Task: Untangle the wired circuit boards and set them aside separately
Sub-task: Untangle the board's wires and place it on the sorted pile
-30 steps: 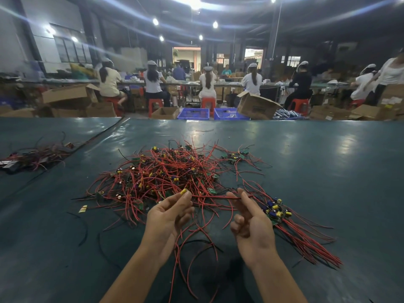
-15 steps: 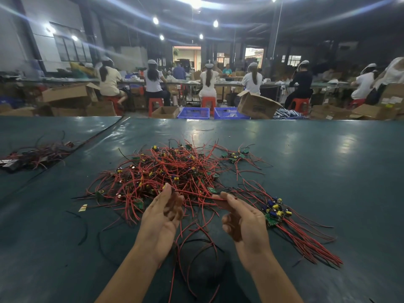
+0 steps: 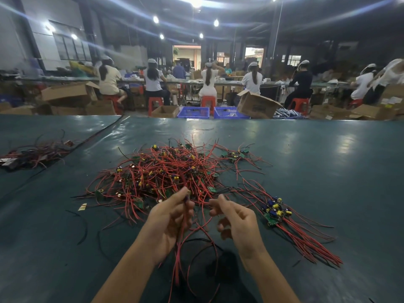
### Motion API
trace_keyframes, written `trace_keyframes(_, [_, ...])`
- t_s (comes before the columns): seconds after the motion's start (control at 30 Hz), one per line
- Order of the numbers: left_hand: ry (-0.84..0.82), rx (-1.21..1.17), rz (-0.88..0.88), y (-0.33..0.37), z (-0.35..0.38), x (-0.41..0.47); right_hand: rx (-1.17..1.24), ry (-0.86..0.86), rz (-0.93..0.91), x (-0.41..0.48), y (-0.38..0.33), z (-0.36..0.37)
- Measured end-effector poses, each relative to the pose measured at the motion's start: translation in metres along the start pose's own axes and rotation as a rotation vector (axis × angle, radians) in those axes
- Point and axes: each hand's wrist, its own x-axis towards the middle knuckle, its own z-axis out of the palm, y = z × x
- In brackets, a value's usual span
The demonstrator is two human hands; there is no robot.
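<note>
Left hand point(image 3: 168, 217) fingers point(image 3: 175, 198) now closed round red wires point(image 3: 178, 252); right hand point(image 3: 238, 219) grip unclear; glossy teal table point(image 3: 306, 160); workers point(image 3: 154, 82) beyond.

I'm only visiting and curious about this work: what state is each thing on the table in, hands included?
Central pile: tangled heap of wired boards.
Right bundle: set apart, wires lying roughly parallel.
Left hand: grips a wire bunch.
Right hand: fingers curled; unclear whether it pinches a wire.
Far-left pile: tangled, lying apart.
</note>
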Motion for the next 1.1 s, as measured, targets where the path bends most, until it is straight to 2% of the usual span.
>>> trace_keyframes(0.1, [-0.093,0.261,0.037,-0.007,0.008,-0.006,0.022,0.000,0.018,-0.002,0.002,0.008])
trace_keyframes(0.27, [-0.139,0.397,0.087,-0.008,0.013,-0.011,0.125,-0.007,0.150,0.001,0.006,0.004])
trace_keyframes(0.57, [-0.148,0.490,0.116,-0.010,0.009,-0.007,0.162,0.022,0.281,0.003,0.005,0.003])
trace_keyframes(0.73, [-0.196,0.549,0.111,-0.012,0.010,-0.008,0.269,0.159,0.392,0.010,0.002,-0.004])
trace_keyframes(0.9, [-0.242,0.607,0.062,-0.012,0.010,-0.007,0.469,0.243,0.401,0.017,-0.004,-0.017])
trace_keyframes(1.1, [-0.289,0.622,0.011,-0.012,0.010,-0.008,0.524,0.312,0.374,0.019,-0.007,-0.027])
